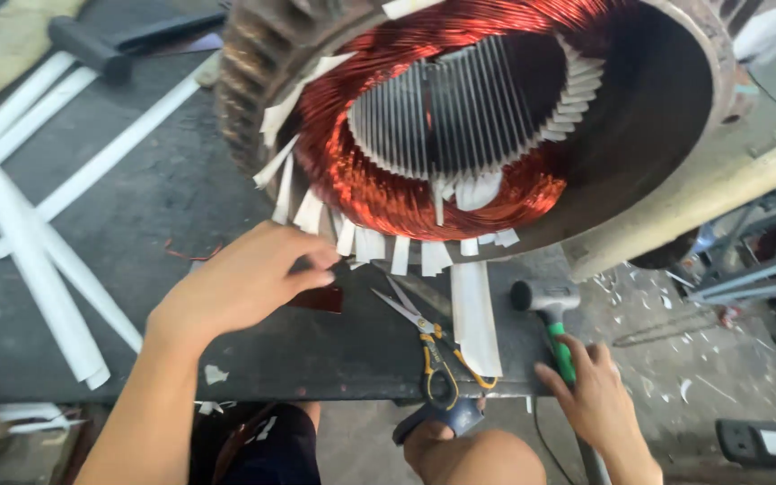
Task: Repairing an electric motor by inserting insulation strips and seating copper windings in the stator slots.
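A big motor stator (675, 99) lies on a dark workbench (136, 207), its copper windings (379, 180) ringed by white insulation paper strips (352, 238). My left hand (244, 278) rests on the bench just under the stator's lower rim, fingers curled near the paper strips and a small dark piece (321, 298); whether it pinches anything I cannot tell. My right hand (590, 391) grips the green handle of a rubber mallet (545, 301) at the bench's front edge. Yellow-handled scissors (428, 346) lie between the hands.
Long white paper strips (38, 260) are strewn over the bench's left side, one wide strip (476, 319) lies beside the scissors. Another dark mallet (92, 49) lies at the back left. My knees show below the bench edge; metal frames (756, 269) stand at the right.
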